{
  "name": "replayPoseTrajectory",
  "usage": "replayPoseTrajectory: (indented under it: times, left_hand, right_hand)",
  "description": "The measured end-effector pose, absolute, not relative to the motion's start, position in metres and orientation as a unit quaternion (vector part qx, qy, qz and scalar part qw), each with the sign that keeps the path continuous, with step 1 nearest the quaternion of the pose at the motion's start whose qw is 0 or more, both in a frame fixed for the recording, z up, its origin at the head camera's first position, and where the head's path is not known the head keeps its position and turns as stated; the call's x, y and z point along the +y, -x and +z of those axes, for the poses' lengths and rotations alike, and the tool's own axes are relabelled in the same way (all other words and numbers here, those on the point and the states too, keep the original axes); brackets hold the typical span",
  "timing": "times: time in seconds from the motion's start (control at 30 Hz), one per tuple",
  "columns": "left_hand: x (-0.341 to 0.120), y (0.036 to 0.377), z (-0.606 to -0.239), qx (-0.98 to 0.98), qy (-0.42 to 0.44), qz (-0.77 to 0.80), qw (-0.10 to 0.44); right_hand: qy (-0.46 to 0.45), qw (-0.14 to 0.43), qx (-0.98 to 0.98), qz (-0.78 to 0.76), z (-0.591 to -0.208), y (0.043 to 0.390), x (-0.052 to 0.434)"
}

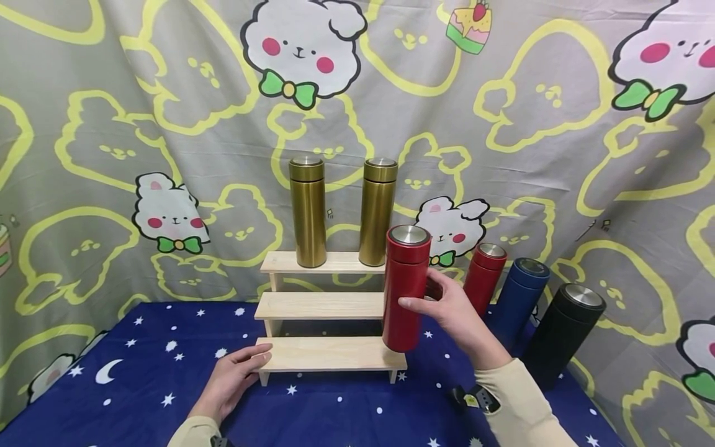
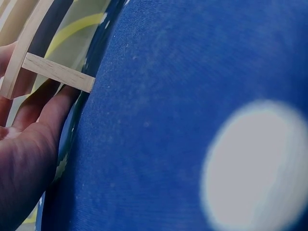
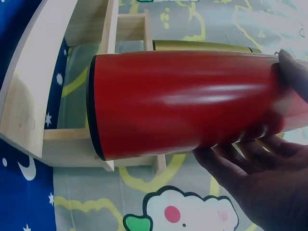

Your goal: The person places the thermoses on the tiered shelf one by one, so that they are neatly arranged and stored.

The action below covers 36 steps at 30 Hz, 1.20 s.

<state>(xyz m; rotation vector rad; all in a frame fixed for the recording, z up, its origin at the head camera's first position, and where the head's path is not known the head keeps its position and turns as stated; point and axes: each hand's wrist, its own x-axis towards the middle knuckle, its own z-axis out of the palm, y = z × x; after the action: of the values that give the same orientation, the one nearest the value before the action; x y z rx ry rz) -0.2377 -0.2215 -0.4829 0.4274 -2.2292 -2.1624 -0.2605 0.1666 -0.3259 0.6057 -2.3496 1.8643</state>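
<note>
The right hand (image 1: 455, 313) grips a red flask (image 1: 406, 288) upright at the right end of the wooden step shelf (image 1: 329, 307) — its base at the lowest step. The left hand (image 1: 237, 375), fingers relaxed, rests against the shelf's lower left corner on the tabletop (image 1: 145, 372).

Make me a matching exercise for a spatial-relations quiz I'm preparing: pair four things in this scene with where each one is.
Things:
1. two gold flasks
2. red flask in the right hand
3. left hand
4. black flask

Places:
A. at the left end of the wooden step shelf, on its bottom step
B. farthest right on the starry blue cloth
C. on the top step
D. at the right end of the bottom step

Pairs: 1-C, 2-D, 3-A, 4-B
</note>
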Motion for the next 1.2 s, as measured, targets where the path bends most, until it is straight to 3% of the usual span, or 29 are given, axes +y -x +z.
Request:
replayPoseTrajectory:
  times: [1.2]
  left_hand:
    - [-0.222, 0.238, -0.483, -0.702, -0.135, -0.699, 0.004]
  right_hand:
    - [-0.243, -0.017, -0.732, 0.636, -0.312, 0.270, 0.098]
